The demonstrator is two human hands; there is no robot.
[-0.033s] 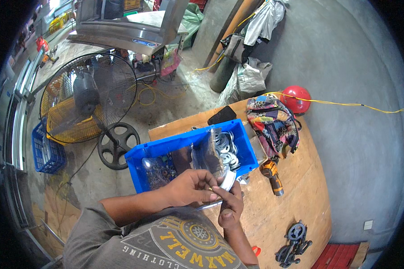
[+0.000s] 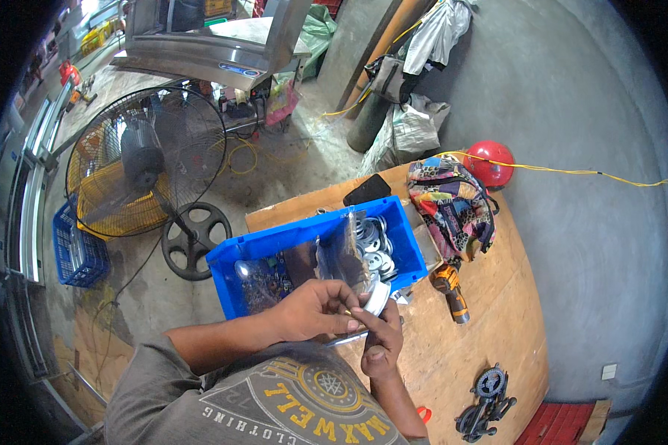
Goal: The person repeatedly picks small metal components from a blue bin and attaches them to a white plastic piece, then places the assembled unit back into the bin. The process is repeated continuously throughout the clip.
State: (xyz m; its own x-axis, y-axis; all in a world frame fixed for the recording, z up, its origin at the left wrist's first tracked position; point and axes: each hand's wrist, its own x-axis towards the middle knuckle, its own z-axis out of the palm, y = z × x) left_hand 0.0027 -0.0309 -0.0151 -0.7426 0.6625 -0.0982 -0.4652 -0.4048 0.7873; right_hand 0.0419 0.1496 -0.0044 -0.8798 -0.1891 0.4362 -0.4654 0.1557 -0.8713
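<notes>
Over the front edge of the blue bin [image 2: 230, 297], both my hands meet around a round, whitish metal disc [image 2: 378, 298] with a rimmed edge. My right hand [image 2: 382, 343] is closed on the disc from below and the right. Coming from the left, my left hand [image 2: 312, 310] has its thumb and fingers pinched together by the disc's near side; a tiny yellowish bit shows between the fingertips, too small to name. Behind the hands, a pile of similar silvery discs [image 2: 375, 245] fills the bin's right part. Small dark metal parts [image 2: 260, 285] lie in its left part, with a brown divider between.
The bin stands on a wooden table [image 2: 490, 341]. On the table are an orange-black cordless drill [image 2: 450, 293], a patterned backpack [image 2: 453, 211], a black flat object [image 2: 367, 191] and a black mechanical assembly [image 2: 488, 400]. A large floor fan [image 2: 145, 159] stands left, near a blue crate [image 2: 80, 248].
</notes>
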